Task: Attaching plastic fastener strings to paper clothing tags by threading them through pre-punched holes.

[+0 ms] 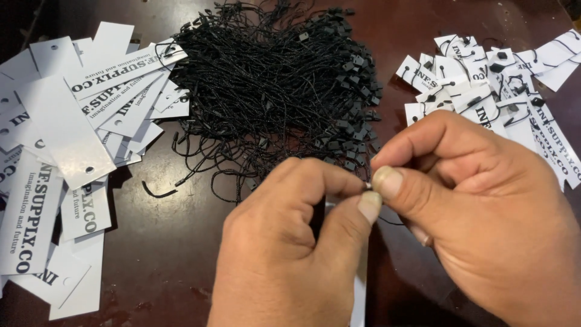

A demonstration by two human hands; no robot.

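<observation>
- Here the left hand (290, 242) and the right hand (478, 212) meet at their fingertips over the dark bench (169, 242), low and close, which suits such fine work.
- Each grip is clenched, thumb against forefinger, on the tip of a thin black string (367, 186); the string is barely visible between them.
- A white paper tag (358, 284) stands edge-on under the left hand, mostly hidden; whether that hand also pinches it I cannot tell.
- A heap of black strings (284, 91) lies just beyond the hands, within easy reach.
- Bare white tags (66, 133) are spread on the left, well apart from the tags already strung (496, 91) on the right, so the two lots stay separate.
</observation>
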